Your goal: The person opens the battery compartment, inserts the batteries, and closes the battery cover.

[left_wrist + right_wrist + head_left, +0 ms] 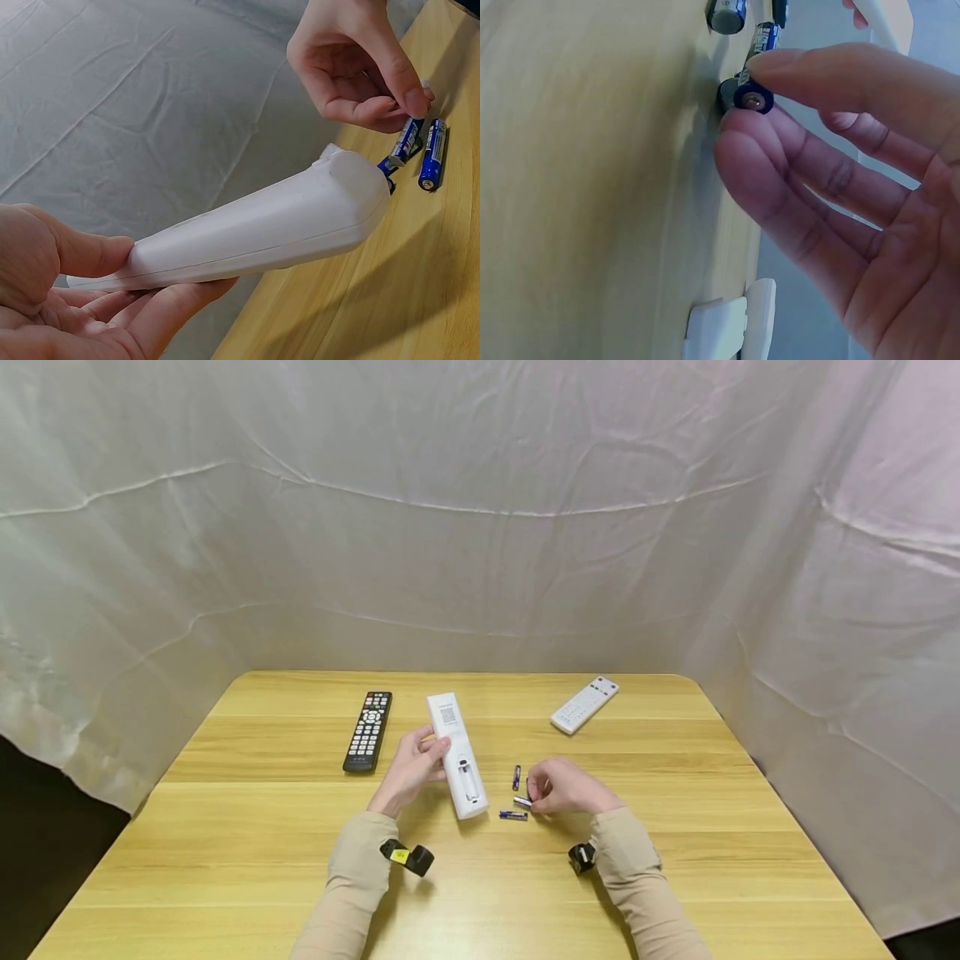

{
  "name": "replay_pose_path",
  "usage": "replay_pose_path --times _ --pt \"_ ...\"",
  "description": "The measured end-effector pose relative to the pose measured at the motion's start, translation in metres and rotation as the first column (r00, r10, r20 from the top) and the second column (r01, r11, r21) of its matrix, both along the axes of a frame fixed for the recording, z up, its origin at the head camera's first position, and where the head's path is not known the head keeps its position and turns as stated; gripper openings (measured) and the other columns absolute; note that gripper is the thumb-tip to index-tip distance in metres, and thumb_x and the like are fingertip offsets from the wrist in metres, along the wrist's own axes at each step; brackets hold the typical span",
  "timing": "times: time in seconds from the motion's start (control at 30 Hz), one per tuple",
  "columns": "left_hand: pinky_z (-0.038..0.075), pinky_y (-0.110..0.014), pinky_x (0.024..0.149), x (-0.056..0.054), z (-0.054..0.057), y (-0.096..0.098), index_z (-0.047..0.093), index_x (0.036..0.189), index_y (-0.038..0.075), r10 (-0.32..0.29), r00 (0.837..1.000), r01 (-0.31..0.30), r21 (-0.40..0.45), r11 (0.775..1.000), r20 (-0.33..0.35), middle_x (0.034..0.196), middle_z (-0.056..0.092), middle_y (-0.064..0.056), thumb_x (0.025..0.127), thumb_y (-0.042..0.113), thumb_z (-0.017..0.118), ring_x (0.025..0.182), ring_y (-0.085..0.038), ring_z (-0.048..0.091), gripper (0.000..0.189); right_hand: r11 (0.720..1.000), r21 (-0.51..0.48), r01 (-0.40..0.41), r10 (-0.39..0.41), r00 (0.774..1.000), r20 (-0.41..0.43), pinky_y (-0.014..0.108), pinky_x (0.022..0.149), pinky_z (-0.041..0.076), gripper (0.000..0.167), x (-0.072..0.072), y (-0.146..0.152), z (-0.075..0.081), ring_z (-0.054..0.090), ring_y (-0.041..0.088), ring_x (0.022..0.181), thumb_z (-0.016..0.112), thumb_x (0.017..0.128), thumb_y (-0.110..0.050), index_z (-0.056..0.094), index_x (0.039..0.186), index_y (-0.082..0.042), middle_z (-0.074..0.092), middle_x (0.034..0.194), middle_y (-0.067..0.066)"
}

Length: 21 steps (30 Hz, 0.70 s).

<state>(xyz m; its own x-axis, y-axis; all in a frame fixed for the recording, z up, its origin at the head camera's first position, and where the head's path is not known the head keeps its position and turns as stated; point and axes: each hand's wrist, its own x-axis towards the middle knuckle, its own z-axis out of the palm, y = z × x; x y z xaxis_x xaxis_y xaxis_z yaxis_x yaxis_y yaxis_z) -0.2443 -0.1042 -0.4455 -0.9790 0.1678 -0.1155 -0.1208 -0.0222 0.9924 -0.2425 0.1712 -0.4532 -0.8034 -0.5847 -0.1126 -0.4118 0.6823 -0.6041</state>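
My left hand (414, 766) grips a white remote control (459, 756), thumb on one side and fingers beneath. Its back faces up, with the battery compartment (468, 782) uncovered near the end closest to me. To the right of it, low over the table, my right hand (567, 787) pinches a small blue and silver battery (754, 99) between thumb and fingertips. Close by lie more such batteries: one upright in the head view (516, 777), and another battery (513, 815) sideways nearer me. Part of a dark one shows behind the right fingers.
A black remote control (367, 732) with white buttons lies to the left of the left hand. Farther back on the right rests a second white remote (585, 705), buttons up. The wooden table (247, 860) ends at the back against a pale hanging cloth (465, 568).
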Motion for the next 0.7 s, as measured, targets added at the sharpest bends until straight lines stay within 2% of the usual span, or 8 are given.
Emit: replay_pose_path --times 0.17,0.47,0.7 --pt "0.066 -0.029 0.077 -0.0001 0.0008 0.0005 0.039 0.149 -0.006 0.001 1.0 -0.001 -0.003 1.0 0.0 0.13 0.06 -0.036 0.105 0.005 0.046 0.094 -0.019 0.071 0.046 0.999 -0.038 -0.021 0.021 1.0 0.003 0.016 0.068 0.057 0.017 -0.0025 0.0044 -0.0005 0.062 0.006 0.073 0.076 0.075 0.003 0.063 0.078 -0.006 0.068 0.079 0.002" --pt "0.065 -0.025 0.074 0.0005 0.0009 0.001 0.041 0.148 -0.005 0.007 1.0 -0.007 -0.009 1.0 0.002 0.129 0.061 -0.035 0.104 0.005 0.047 0.092 -0.018 0.071 0.045 0.995 -0.101 0.007 -0.001 0.998 0.061 0.02 0.069 0.059 0.017 -0.004 0.0091 -0.0031 0.061 0.009 0.075 0.071 0.076 0.006 0.064 0.087 -0.006 0.068 0.084 0.004" --pt "0.065 -0.026 0.076 0.0003 0.001 0.0002 0.039 0.149 -0.005 0.003 1.0 -0.003 -0.006 1.0 0.005 0.13 0.06 -0.035 0.104 0.005 0.046 0.093 -0.018 0.071 0.046 0.986 -0.161 -0.042 0.046 0.999 0.023 0.018 0.076 0.059 0.03 -0.0034 0.0106 -0.0001 0.062 0.005 0.079 0.073 0.083 0.001 0.067 0.112 -0.002 0.07 0.088 0.004"
